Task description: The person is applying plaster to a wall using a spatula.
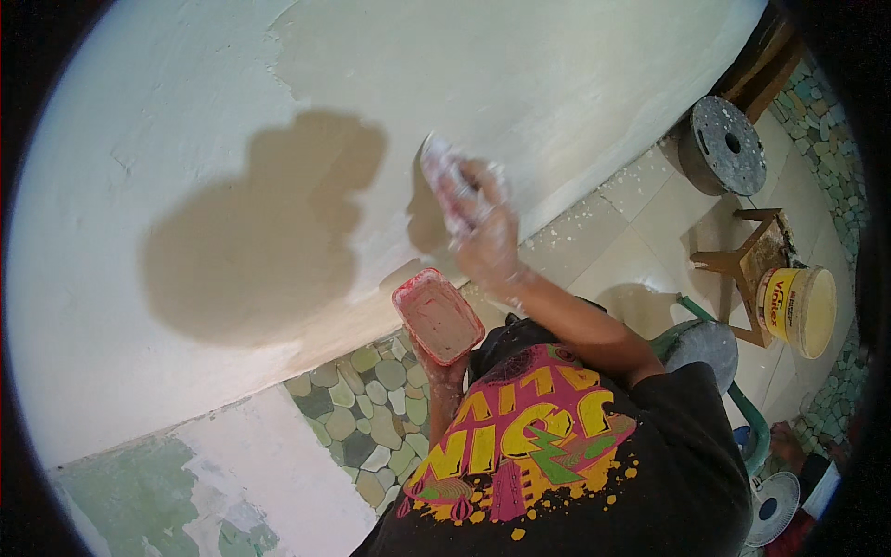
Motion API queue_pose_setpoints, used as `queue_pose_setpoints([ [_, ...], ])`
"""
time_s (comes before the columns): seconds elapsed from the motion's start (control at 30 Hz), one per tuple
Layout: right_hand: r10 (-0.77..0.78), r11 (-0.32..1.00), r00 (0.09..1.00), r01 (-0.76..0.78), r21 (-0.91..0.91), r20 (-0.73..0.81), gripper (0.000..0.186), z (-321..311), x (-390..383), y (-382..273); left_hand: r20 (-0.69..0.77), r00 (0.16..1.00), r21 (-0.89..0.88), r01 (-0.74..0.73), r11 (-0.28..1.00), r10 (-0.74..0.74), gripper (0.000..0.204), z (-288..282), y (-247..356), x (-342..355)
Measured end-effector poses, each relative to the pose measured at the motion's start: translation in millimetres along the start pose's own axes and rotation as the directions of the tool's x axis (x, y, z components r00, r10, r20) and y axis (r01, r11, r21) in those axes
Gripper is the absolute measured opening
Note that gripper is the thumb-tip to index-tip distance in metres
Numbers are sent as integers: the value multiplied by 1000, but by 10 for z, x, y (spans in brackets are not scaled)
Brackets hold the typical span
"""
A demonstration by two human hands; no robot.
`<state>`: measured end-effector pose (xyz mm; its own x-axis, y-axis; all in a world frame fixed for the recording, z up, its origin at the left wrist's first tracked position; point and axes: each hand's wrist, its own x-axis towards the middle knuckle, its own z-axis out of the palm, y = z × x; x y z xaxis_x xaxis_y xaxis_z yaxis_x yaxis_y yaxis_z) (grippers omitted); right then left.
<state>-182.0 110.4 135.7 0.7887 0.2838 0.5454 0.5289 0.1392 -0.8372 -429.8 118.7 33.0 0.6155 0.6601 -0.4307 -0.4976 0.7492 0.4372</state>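
My right hand (pixel 483 223), smeared white, is closed around a putty-coated applicator (pixel 444 172), blurred by motion, against or very near the pale wall (pixel 353 56). Its exact shape is hard to make out. Below and left of it, my left hand (pixel 441 367) grips a red rectangular plastic container (pixel 438 317) from underneath, with pale putty coating its inside. The wall has a patch of differing white across its upper part, and shadows fall on it.
Speckled floor tiles (pixel 613 232) run along the wall's base, with green stone paving (pixel 362 418) at lower left. On the right stand a grey metal drum (pixel 724 148), a brown stool (pixel 747 251), a yellow-labelled bucket (pixel 807 311), a grey round seat (pixel 701 348) and a fan (pixel 770 511).
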Motion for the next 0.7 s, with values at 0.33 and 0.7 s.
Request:
queue_pose_setpoints([
  [0.33, -270, 930, 961, 242, -277, -64, 75, -374, 455, -40, 28, 996, -35, -86, 996, 87, 67, -76, 144, -65],
  [0.7, -169, 976, 895, 94, 196, 414, 52, -112, -261, -227, 27, 995, -16, -97, 995, 97, 65, -285, 144, 37],
])
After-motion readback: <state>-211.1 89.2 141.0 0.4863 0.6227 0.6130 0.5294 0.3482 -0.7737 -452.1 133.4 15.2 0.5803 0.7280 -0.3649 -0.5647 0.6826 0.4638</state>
